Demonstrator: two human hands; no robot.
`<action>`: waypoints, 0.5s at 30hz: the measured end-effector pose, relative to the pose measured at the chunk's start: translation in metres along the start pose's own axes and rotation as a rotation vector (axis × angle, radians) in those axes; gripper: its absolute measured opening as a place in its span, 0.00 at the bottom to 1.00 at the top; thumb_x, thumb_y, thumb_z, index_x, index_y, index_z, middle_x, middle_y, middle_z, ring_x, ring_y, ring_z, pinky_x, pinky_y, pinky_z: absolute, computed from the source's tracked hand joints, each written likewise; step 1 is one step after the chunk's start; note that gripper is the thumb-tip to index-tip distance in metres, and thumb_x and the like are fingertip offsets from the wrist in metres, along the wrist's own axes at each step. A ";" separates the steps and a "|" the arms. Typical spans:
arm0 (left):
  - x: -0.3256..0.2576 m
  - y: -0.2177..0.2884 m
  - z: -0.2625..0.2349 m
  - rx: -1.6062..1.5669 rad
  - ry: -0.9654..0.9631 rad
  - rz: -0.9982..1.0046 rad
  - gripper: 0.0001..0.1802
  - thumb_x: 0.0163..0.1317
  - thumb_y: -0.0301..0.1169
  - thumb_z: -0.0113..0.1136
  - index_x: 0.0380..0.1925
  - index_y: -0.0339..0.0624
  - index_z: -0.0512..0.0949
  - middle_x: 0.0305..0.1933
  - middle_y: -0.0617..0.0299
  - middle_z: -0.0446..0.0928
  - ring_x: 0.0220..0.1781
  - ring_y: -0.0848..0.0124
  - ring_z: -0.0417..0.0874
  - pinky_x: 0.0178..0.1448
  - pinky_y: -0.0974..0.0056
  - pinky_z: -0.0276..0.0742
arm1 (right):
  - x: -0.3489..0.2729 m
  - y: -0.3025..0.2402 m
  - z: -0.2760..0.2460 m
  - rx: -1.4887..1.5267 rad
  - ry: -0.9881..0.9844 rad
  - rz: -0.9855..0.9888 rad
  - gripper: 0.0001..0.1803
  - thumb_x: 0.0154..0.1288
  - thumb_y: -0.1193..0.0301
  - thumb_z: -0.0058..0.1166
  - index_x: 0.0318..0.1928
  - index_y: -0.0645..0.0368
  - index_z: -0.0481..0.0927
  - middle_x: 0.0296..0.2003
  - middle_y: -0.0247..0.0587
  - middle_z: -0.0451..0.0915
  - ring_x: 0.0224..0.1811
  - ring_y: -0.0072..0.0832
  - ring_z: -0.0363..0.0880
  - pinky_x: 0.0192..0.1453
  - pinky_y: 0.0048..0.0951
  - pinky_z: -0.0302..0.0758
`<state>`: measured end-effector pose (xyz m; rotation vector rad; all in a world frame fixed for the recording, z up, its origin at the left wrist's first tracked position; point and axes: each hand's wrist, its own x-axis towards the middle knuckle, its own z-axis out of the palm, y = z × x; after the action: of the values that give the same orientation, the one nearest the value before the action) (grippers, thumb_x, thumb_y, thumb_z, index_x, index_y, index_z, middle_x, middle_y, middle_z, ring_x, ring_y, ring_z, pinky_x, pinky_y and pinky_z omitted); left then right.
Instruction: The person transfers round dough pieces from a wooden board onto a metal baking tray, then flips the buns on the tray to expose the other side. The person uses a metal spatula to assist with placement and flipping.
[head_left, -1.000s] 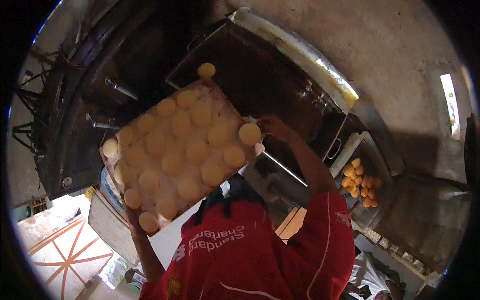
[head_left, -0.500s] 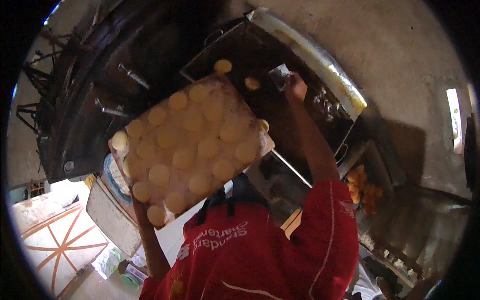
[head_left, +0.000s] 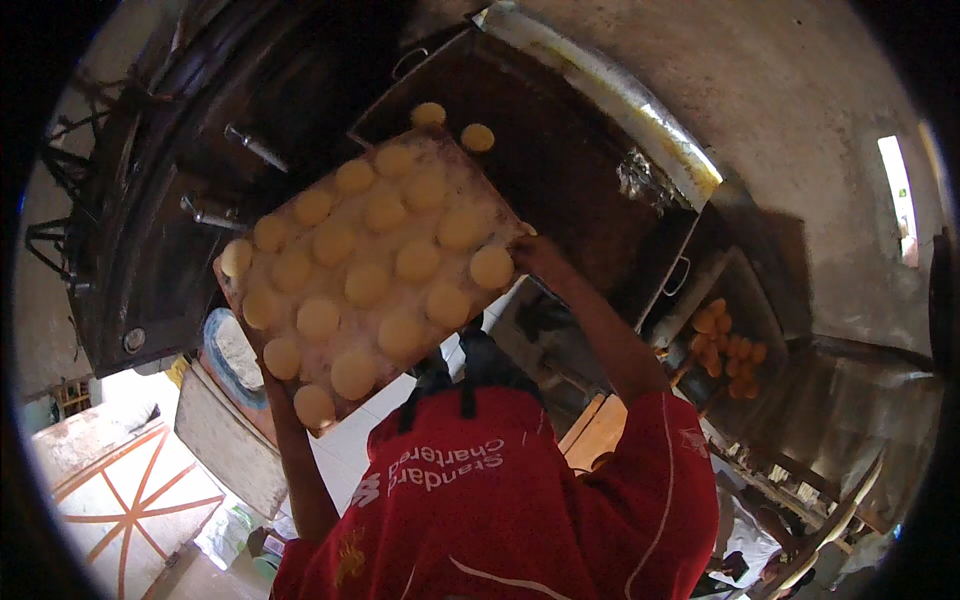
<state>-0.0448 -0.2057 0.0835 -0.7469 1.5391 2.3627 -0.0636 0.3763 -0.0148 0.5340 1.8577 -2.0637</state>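
Before the far wall [head_left: 800, 110], a pan [head_left: 570, 180] holds two dough rounds [head_left: 478, 138]; at right, a tray [head_left: 766, 285] holds browned pieces [head_left: 712, 322]. Nearer, the dough-covered board [head_left: 450, 163] lies between the mostly hidden left hand [head_left: 270, 380] and right hand [head_left: 537, 256]; I cannot tell either grip.

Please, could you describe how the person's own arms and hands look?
The sleeves are red and short; the right one has a thin white line and small pale emblem. Both forearms look bare. The right hand wears no visible glove; the left hand is hidden.
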 end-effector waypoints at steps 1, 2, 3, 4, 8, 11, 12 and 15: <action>-0.001 0.000 0.001 0.000 0.004 0.005 0.36 0.76 0.60 0.39 0.75 0.53 0.58 0.72 0.56 0.65 0.73 0.59 0.67 0.68 0.51 0.73 | 0.006 -0.004 -0.010 -0.155 0.021 -0.053 0.16 0.66 0.67 0.61 0.51 0.61 0.83 0.43 0.40 0.86 0.45 0.30 0.85 0.50 0.35 0.81; -0.003 0.002 0.001 -0.004 0.013 0.006 0.36 0.76 0.60 0.39 0.75 0.53 0.58 0.72 0.56 0.65 0.73 0.59 0.67 0.69 0.51 0.73 | 0.014 -0.011 -0.026 -0.311 0.040 -0.106 0.18 0.67 0.68 0.60 0.54 0.60 0.82 0.45 0.41 0.85 0.47 0.32 0.84 0.51 0.36 0.82; -0.004 0.002 0.002 -0.011 0.016 0.005 0.36 0.76 0.60 0.39 0.75 0.53 0.58 0.72 0.56 0.65 0.73 0.59 0.67 0.69 0.51 0.73 | 0.029 -0.013 -0.046 -0.334 0.101 -0.122 0.18 0.67 0.67 0.59 0.56 0.59 0.82 0.47 0.42 0.85 0.48 0.34 0.85 0.51 0.37 0.82; -0.005 0.001 0.000 -0.012 0.016 0.019 0.36 0.76 0.60 0.39 0.75 0.53 0.58 0.72 0.56 0.65 0.73 0.59 0.67 0.69 0.50 0.73 | 0.044 -0.016 -0.066 -0.357 0.160 -0.136 0.19 0.67 0.67 0.58 0.57 0.58 0.82 0.48 0.44 0.84 0.49 0.36 0.85 0.52 0.38 0.83; -0.008 -0.015 -0.106 -0.045 0.147 0.044 0.38 0.75 0.61 0.40 0.75 0.51 0.56 0.66 0.54 0.71 0.68 0.59 0.73 0.66 0.48 0.76 | 0.143 -0.059 -0.089 -0.488 0.411 -0.342 0.16 0.68 0.63 0.57 0.50 0.58 0.84 0.43 0.47 0.86 0.43 0.40 0.86 0.47 0.41 0.82; -0.009 -0.011 -0.047 -0.006 0.133 -0.043 0.39 0.74 0.63 0.42 0.72 0.47 0.60 0.60 0.55 0.74 0.61 0.60 0.78 0.58 0.50 0.79 | 0.158 -0.088 -0.106 -0.881 0.857 -0.272 0.16 0.67 0.61 0.57 0.47 0.57 0.85 0.40 0.50 0.86 0.42 0.46 0.86 0.46 0.43 0.81; -0.014 -0.008 -0.040 0.017 0.131 -0.026 0.39 0.73 0.63 0.43 0.72 0.48 0.60 0.61 0.55 0.73 0.62 0.60 0.77 0.59 0.50 0.79 | 0.161 -0.096 -0.098 -0.964 1.016 -0.182 0.16 0.67 0.60 0.57 0.48 0.56 0.85 0.41 0.52 0.86 0.42 0.48 0.86 0.47 0.44 0.81; -0.028 -0.004 -0.032 0.095 0.136 0.047 0.40 0.73 0.63 0.43 0.73 0.48 0.59 0.65 0.55 0.70 0.65 0.58 0.75 0.62 0.50 0.77 | 0.143 -0.110 -0.096 -0.634 1.106 -0.546 0.18 0.65 0.58 0.61 0.49 0.55 0.84 0.40 0.48 0.86 0.45 0.45 0.86 0.50 0.44 0.81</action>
<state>-0.0097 -0.2303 0.0845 -0.8748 1.7284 2.2953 -0.2352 0.4863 0.0056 1.2276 3.4026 -1.2586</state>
